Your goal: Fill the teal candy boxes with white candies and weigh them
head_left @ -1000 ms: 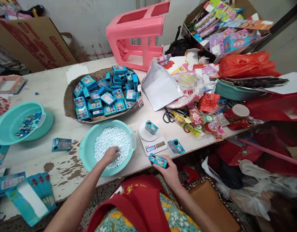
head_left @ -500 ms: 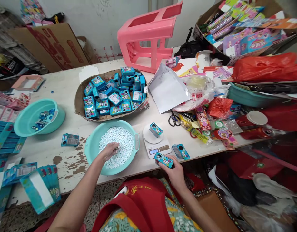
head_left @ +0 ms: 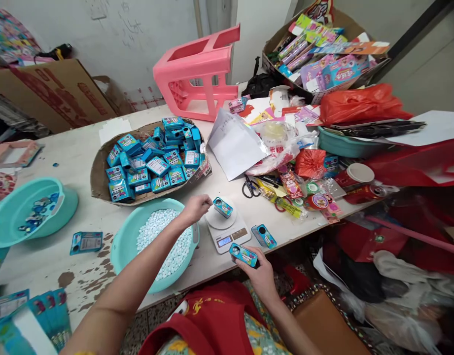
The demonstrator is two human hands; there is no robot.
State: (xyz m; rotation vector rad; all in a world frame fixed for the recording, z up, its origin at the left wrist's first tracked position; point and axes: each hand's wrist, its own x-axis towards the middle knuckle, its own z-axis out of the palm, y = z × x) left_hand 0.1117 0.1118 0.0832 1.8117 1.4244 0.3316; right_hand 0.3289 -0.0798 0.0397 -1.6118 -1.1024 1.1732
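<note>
My left hand is closed in a pinch just left of a small blue candy box standing on the white kitchen scale; what its fingers hold, if anything, is too small to see. Below that forearm is a turquoise basin of pale candy pellets, partly covered by the arm. Near the table's front edge my right hand grips another blue candy box, its top opening showing pale pellets. A third blue box stands right of the scale.
A cardboard tray heaped with blue boxes is behind the basin. To the left are a second turquoise basin and a flat-lying blue box. Scissors, wrappers and a red cup clutter the right. A pink stool lies at the back.
My left hand has come up out of the pellets and moved right to the box on the scale. My right hand still holds its box. The camera view has turned to the right.
</note>
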